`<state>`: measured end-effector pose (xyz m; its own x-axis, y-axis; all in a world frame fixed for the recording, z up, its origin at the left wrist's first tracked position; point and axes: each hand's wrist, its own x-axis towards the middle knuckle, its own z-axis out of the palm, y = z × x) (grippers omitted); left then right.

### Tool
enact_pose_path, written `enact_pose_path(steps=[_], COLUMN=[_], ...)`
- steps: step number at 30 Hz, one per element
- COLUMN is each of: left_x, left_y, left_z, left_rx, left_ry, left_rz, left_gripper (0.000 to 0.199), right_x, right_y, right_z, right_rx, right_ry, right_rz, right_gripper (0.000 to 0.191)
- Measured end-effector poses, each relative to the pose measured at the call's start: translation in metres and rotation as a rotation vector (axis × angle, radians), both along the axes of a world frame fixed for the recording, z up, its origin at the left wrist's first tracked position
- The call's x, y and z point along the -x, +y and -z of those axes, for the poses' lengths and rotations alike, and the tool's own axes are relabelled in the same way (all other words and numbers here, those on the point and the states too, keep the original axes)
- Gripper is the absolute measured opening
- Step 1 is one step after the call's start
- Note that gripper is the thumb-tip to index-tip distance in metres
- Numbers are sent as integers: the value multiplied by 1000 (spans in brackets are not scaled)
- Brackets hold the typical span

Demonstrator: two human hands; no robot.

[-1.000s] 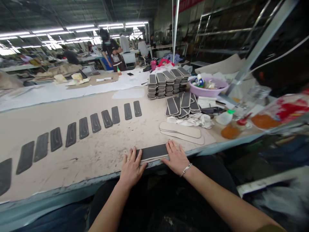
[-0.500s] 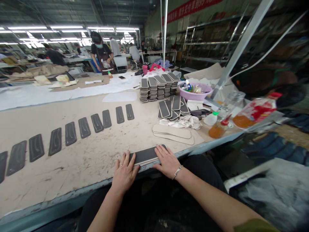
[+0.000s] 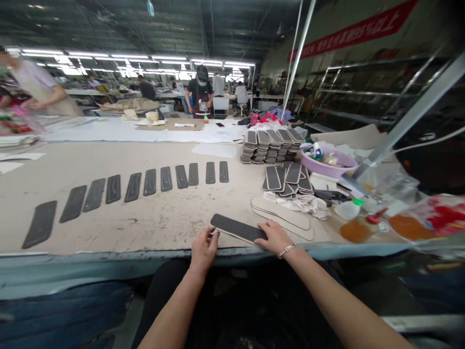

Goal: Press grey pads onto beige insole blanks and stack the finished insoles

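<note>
A long dark grey panel [image 3: 238, 230] with rounded ends and a pale rim lies slantwise near the front edge of the table. At its left end my left hand [image 3: 204, 247] is closed, thumb and fingertips pinched at the near corner. My right hand [image 3: 276, 237], wearing a bracelet, grips the right end, with the thumb lying on the dark face and the fingers along the far side. Just beyond the right hand lie pale insole-shaped pieces [image 3: 279, 213]. A curved row of dark glossy panels [image 3: 132, 186] spreads across the table to the left.
Neat stacks of rimmed panels [image 3: 271, 145] stand at the back right, with a loose pile [image 3: 286, 178] before them. A lilac basin [image 3: 334, 167], a white cloth [image 3: 312, 203] and a squeeze bottle of amber liquid [image 3: 358, 230] are farther right. A person [image 3: 199, 92] stands across the table.
My hands have gone from lying flat on the panel to gripping its ends. The panel is now slanted, its left end farther from me. The view has swung left.
</note>
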<state>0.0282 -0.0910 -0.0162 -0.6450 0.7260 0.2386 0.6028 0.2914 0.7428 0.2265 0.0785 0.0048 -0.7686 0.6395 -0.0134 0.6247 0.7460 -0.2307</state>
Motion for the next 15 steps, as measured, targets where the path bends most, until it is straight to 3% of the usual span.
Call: enact_pose_path(steps=[8, 11, 15], left_x=[-9, -14, -15], left_y=[6, 7, 6], left_z=[-7, -15, -18], left_rx=[-9, -65, -138], left_ry=[-976, -1147, -1261], left_rz=[25, 67, 111], left_gripper=[41, 50, 52], right_x=[1, 5, 15], right_y=[-6, -15, -41], right_z=[1, -1, -14], right_rx=[52, 94, 439], right_ry=[-22, 8, 230], right_rz=[162, 227, 195], right_gripper=[46, 46, 53])
